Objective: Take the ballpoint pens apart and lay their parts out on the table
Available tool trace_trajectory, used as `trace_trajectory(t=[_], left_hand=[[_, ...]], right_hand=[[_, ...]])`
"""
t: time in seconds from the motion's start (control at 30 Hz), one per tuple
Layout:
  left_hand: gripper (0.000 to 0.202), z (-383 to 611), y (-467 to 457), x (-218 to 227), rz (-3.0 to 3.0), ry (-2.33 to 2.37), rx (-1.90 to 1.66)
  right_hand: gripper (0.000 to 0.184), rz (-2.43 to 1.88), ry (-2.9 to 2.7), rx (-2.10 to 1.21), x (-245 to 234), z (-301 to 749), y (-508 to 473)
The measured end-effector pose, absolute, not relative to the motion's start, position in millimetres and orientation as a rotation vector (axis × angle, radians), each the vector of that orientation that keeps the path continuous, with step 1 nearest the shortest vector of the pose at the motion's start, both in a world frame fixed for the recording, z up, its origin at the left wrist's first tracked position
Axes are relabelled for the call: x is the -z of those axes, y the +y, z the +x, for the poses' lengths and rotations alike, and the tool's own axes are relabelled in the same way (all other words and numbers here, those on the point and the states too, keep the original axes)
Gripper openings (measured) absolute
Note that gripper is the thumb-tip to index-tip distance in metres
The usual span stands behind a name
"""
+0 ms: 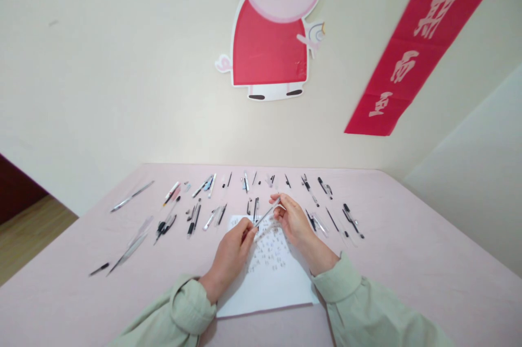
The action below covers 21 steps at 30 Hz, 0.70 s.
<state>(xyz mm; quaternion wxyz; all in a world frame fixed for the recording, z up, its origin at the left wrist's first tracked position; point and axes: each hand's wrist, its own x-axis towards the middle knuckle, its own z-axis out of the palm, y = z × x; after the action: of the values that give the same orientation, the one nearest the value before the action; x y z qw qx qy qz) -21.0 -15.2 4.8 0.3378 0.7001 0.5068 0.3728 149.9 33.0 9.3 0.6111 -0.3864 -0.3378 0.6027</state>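
Observation:
A slim, pale pen barrel (267,213) slants up to the right between my hands, above a sheet of white paper (265,295) covered partly in small handwriting. My left hand (233,249) is closed and pinches its lower end between thumb and fingers. At the upper end, the thumb and index finger of my right hand (294,221) close on the tip, the other fingers curled loosely. Just behind the barrel lies a black pen part (256,206), partly covered by the paper's far edge and my hands.
Pen parts lie in small groups across the pink tabletop (171,292), such as black pieces (194,217) to the left and a dark pen (352,221) to the right. A long pen (132,196) lies far left. A wall (183,91) rises behind the table.

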Motion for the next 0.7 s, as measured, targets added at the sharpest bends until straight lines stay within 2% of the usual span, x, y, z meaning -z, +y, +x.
trace_trajectory(t=[0.3, 0.43, 0.5, 0.7], left_hand=[[0.040, -19.8, -13.1, -6.0, 1.592, 1.297, -0.986], [0.026, -19.0, -12.0, -6.5, 1.637, 1.293, -1.086], [0.026, -19.2, -11.8, -6.8, 1.657, 1.287, -1.112], [0.045, -20.3, -11.8, -4.3, 1.552, 1.325, -0.986]], right_hand=[[0.029, -0.867, -0.778, -1.405, -6.2, 149.1, 33.9], [0.028, -0.871, -0.776, -1.420, -6.7, 147.8, 32.4], [0.028, -0.861, -0.786, -1.426, -7.3, 147.1, 31.6], [0.029, -0.856, -0.790, -1.442, -8.7, 145.8, 30.5]])
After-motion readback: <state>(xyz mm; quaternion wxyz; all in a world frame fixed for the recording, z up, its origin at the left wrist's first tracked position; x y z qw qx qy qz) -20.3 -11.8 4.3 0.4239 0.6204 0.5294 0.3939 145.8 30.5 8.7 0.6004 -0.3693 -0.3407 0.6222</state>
